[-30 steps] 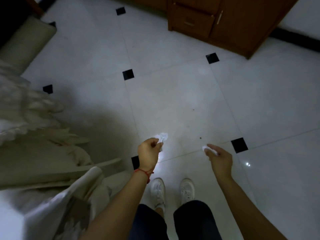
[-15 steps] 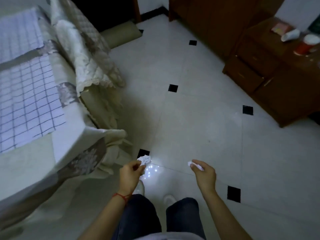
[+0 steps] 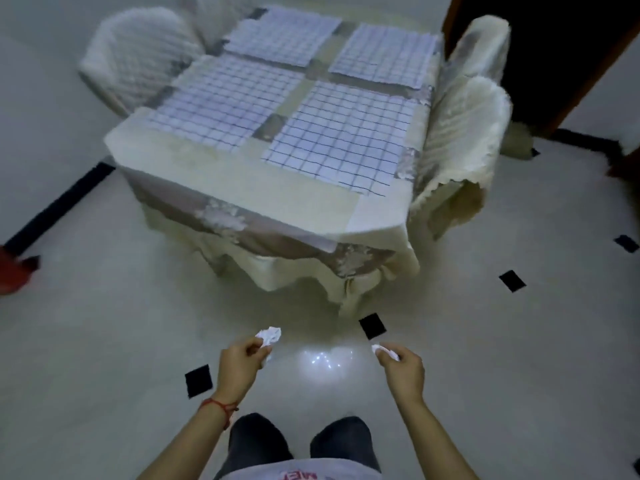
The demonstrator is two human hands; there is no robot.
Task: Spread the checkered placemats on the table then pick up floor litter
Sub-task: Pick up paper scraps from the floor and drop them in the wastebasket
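Note:
Several white checkered placemats lie flat on the cloth-covered table, the nearest one at its right front. My left hand pinches a crumpled white paper ball between thumb and fingers. My right hand grips a smaller scrap of white paper. Both hands hang in front of me above the pale tiled floor, well short of the table's near edge.
Covered chairs stand around the table: one at the back left, two on the right. A dark doorway opens at the far right. A red object sits at the left edge. Black inset tiles dot the floor.
My view has swung left from the wooden cabinet to face the table head-on. Both hands keep their paper pieces and stay in front of my body.

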